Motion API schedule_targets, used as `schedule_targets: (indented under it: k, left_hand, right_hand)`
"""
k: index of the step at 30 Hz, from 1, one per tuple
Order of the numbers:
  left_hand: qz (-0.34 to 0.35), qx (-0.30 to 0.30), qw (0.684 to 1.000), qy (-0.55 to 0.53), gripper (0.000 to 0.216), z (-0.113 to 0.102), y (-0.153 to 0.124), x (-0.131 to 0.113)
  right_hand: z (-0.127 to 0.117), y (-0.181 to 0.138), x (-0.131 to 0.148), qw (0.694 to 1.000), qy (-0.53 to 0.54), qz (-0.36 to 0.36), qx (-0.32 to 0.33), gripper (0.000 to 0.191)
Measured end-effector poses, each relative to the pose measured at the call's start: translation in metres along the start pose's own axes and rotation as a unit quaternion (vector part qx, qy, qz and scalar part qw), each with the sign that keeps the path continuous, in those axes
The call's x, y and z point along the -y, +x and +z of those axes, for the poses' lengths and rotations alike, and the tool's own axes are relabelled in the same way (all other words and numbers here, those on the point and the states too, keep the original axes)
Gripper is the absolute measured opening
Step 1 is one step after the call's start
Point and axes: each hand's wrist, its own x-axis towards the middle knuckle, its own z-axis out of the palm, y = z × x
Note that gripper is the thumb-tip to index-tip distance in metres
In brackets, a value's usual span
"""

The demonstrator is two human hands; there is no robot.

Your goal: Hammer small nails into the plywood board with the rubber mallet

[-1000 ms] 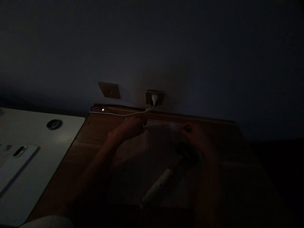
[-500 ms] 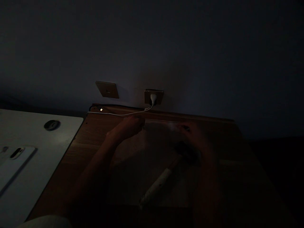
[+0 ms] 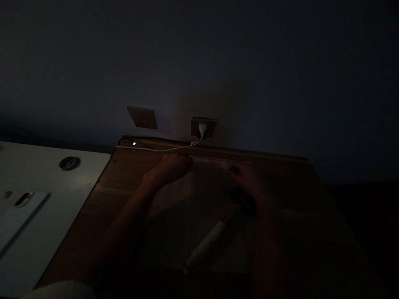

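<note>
The room is very dark. My left hand (image 3: 173, 167) reaches over the brown wooden table (image 3: 124, 182), its fingers closed on the far left edge of a pale flat sheet (image 3: 212, 164) that lies near the wall. My right hand (image 3: 246, 178) rests at the sheet's far right part, fingers curled; what they hold is too dark to make out. A hammer with a pale handle (image 3: 207, 243) lies on the table below my right hand, its dark head (image 3: 246, 201) near my wrist.
A white plug (image 3: 202, 129) sits in a wall socket, its cable (image 3: 162, 149) running left to a small lit point (image 3: 134, 143). A wall plate (image 3: 141, 117) is left of it. At left, a white surface (image 3: 46, 232) carries a phone (image 3: 21, 207) and a round dark object (image 3: 69, 163).
My right hand has slid a little to the left along the sheet's far edge. My left hand stays at about the same spot.
</note>
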Motion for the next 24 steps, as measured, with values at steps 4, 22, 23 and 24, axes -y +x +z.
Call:
schedule_targets:
  k: [4,22,23,24]
  left_hand:
    - [0.003,0.001,1.0,-0.001,0.024,-0.0017,-0.0001,-0.0023]
    - [-0.005,0.008,1.0,-0.007,0.022,0.0001,0.0008,-0.0044]
    - [-0.005,0.01,1.0,-0.004,0.022,0.0001,0.0009,-0.0045]
    - [-0.004,0.011,1.0,0.0,0.022,0.0001,0.001,-0.0047]
  right_hand:
    - [-0.0018,-0.0005,0.0032,1.0,-0.008,-0.003,0.003,0.017]
    - [0.004,-0.0017,-0.0038,1.0,-0.005,-0.019,-0.001,0.014]
    - [0.004,-0.0017,-0.0038,1.0,-0.005,-0.018,-0.001,0.013]
    - [0.004,-0.0016,-0.0038,1.0,-0.005,-0.017,0.0,0.013]
